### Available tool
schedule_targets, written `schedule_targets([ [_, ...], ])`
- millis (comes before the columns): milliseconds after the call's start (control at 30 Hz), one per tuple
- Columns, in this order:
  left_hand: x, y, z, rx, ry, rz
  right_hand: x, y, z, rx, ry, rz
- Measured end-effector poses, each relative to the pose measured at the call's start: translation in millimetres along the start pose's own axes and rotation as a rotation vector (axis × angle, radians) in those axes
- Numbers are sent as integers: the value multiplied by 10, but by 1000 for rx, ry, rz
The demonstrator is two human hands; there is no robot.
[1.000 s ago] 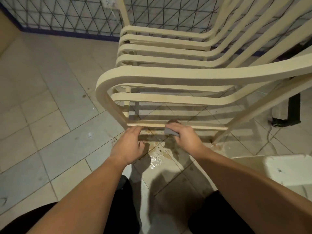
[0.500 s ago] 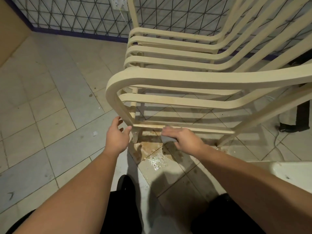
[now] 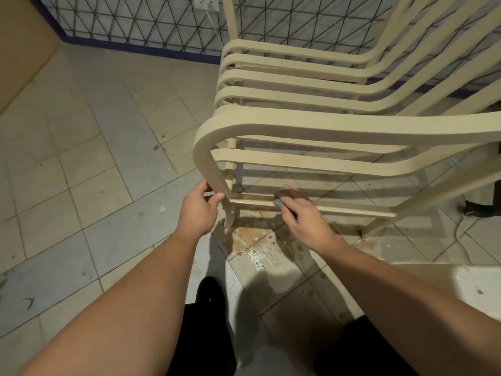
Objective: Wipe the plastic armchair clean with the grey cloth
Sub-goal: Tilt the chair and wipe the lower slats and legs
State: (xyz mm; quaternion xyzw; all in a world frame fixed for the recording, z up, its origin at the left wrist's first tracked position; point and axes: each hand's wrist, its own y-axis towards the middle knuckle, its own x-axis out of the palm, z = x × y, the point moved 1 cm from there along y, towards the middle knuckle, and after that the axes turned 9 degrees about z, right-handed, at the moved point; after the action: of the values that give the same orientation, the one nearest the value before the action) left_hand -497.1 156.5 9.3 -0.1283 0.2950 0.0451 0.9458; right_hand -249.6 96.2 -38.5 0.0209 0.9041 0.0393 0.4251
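Observation:
The cream plastic armchair [image 3: 311, 126] fills the upper right, its slatted seat and near armrest curving down to a front leg. My left hand [image 3: 199, 210] grips that leg just below the bend, thumb and fingers around it. My right hand [image 3: 303, 215] holds the grey cloth [image 3: 279, 203] against the low crossbar of the chair's side frame; only a small grey corner of the cloth shows under my fingers.
A brown wet puddle [image 3: 254, 245] spreads on the tiled floor under the chair leg. A white basin edge [image 3: 477, 289] sits at the right. A wire mesh fence [image 3: 135, 20] and a wall socket [image 3: 206, 2] stand behind. A dark object [image 3: 485, 207] lies at far right.
My left hand moved from the low crossbar to the chair's front leg and gripped it. My right hand stayed on the crossbar with the cloth.

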Motion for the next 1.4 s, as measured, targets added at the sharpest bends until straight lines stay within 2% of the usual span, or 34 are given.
schedule_targets([
  [67,-5,5,-3,5,-2,-7,-20,32,5,-60,9,1],
  [133,0,5,-16,13,-7,-5,-93,170,6,90,45,13],
  [167,7,2,-21,15,-7,-1,-116,252,2,160,69,71],
  [233,21,-2,-24,12,-1,8,-82,361,-64,200,96,160],
  [333,39,-2,-22,1,3,23,86,250,-164,119,57,-12],
  [400,40,2,-25,-8,0,21,91,108,-137,48,13,-57],
  [500,40,1,-33,-7,-3,19,-85,-5,0,-162,-18,-145],
  [533,43,3,-31,-10,0,22,-155,7,57,-166,-32,-136],
  [667,58,-5,-27,-12,14,34,-230,245,48,40,-57,30],
  [767,71,-30,-16,-22,6,29,43,255,-166,15,4,-88],
  [833,84,-42,-20,-24,-3,32,212,149,-214,-63,-23,-105],
  [933,76,-46,-19,-17,-3,33,137,23,-166,-350,-71,-237],
  [967,69,-42,-18,-15,1,30,73,0,-137,-372,-69,-254],
  [1000,66,-38,-15,-14,5,25,9,-3,-102,-317,-51,-212],
  [1100,45,-36,-9,-18,14,12,-101,153,-35,18,-19,62],
  [1167,47,-45,-15,-12,16,8,-4,304,-151,52,-13,113],
  [1300,57,-51,-13,-4,9,7,379,293,-426,9,-5,-146],
  [1400,51,-35,-9,5,9,8,349,137,-304,-169,-51,-199],
])
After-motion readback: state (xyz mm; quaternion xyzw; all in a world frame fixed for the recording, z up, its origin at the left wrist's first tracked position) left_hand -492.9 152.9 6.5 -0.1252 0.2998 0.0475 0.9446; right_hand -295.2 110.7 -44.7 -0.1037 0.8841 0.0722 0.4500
